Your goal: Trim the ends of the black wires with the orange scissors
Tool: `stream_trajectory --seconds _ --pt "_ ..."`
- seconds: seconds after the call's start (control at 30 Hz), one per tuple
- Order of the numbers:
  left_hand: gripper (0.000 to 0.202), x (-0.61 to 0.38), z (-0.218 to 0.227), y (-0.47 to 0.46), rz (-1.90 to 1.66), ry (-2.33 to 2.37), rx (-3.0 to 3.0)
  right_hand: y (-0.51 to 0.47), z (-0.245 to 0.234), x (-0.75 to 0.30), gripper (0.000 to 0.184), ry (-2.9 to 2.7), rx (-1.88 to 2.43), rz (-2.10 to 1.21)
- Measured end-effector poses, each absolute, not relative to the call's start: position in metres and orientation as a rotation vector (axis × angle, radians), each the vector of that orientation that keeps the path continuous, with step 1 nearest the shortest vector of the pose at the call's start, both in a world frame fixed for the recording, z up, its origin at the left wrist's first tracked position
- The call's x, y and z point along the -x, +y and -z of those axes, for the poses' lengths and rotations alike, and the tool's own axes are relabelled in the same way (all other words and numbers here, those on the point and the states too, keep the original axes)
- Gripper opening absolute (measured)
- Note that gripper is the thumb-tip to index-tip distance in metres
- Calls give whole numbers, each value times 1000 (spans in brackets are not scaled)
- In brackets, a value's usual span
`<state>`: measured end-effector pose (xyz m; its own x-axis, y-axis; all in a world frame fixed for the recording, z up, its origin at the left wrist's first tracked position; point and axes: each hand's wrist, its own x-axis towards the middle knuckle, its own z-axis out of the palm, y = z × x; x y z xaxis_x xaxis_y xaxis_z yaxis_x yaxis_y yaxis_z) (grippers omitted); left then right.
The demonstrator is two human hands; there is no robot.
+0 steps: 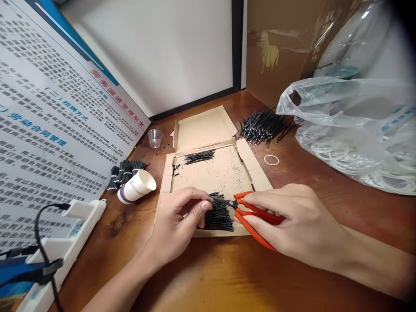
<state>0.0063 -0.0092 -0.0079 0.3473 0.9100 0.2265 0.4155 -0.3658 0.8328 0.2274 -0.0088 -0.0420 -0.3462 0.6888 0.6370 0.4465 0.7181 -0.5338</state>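
A left hand (186, 212) faced orange-handled scissors (235, 203) over an opened cardboard box (201, 177).
Thumb and forefinger pinched together, anything between them too small to tell; black wires (220, 213) lay below, running left to right, nearer that hand, while the right hand (292, 216) gripped the scissors, blades pointing left.

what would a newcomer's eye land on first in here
The red-handled scissors in the right hand, their tips at the left hand, probably catch the eye first. Then comes the heap of black strands beside the opened cardboard, left of the bulky clear plastic bag.
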Motion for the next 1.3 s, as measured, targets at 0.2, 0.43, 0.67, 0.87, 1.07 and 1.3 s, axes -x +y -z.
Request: stream_trajectory --seconds 0.2,0.43,0.67,0.87,1.07,1.3 --pt "11 -6 9 -9 -925 1160 -1953 -7 40 -230 12 -1984 878 -345" --pt "11 -5 8 -9 -929 1178 -1958 -7 41 -229 15 -2028 840 -366" --pt "10 -7 11 -10 -968 1166 -1878 -9 40 -228 15 -2028 846 -332" --pt "10 -6 14 -11 -993 1150 -1800 -10 42 -225 13 -2007 859 -337" --pt "10 -8 12 -9 -1002 1149 -1788 -9 42 -226 14 -2003 866 -347" --pt "10 -9 11 -9 -999 1158 -1805 -11 42 -226 14 -2011 859 -340"
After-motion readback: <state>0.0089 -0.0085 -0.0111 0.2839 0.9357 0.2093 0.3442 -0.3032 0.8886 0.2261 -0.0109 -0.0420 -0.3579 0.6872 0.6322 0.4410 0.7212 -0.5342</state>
